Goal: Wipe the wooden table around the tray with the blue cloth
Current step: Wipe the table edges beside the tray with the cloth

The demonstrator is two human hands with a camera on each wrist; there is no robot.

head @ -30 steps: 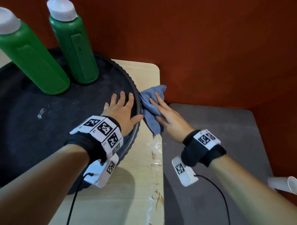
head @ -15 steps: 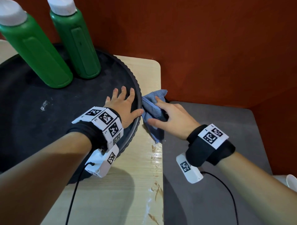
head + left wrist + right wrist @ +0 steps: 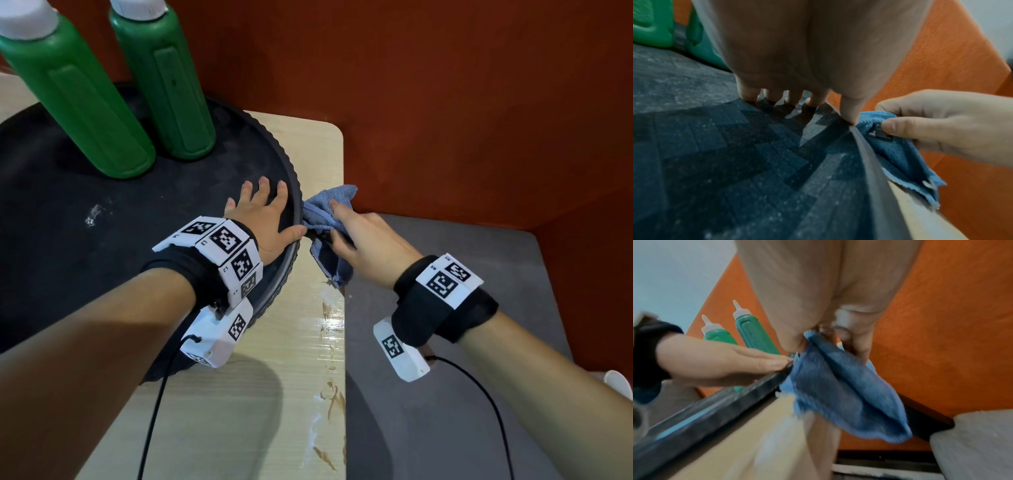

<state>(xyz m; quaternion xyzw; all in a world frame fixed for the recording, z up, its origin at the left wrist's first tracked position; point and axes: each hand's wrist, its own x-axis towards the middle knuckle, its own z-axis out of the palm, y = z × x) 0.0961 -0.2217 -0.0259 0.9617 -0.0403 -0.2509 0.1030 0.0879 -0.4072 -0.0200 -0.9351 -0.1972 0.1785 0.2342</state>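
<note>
A blue cloth (image 3: 325, 219) hangs bunched just right of the round black tray (image 3: 102, 246), above the right edge of the light wooden table (image 3: 274, 394). My right hand (image 3: 363, 240) pinches the cloth (image 3: 840, 386) between thumb and fingers and holds it lifted, its lower corner drooping toward the table edge. My left hand (image 3: 263, 219) lies flat on the tray's inner floor (image 3: 735, 154) with fingers straight, the thumb resting on the tray rim beside the cloth (image 3: 898, 155).
Two green bottles (image 3: 164, 85) with white caps stand on the tray's far side. A grey padded seat (image 3: 462, 377) sits right of the table, lower down. An orange wall (image 3: 445, 102) closes in behind. Peeling, stained tape runs along the table's right edge (image 3: 330, 394).
My right hand went from pressing flat on the cloth to pinching it and lifting it off the table. The left hand stayed on the tray.
</note>
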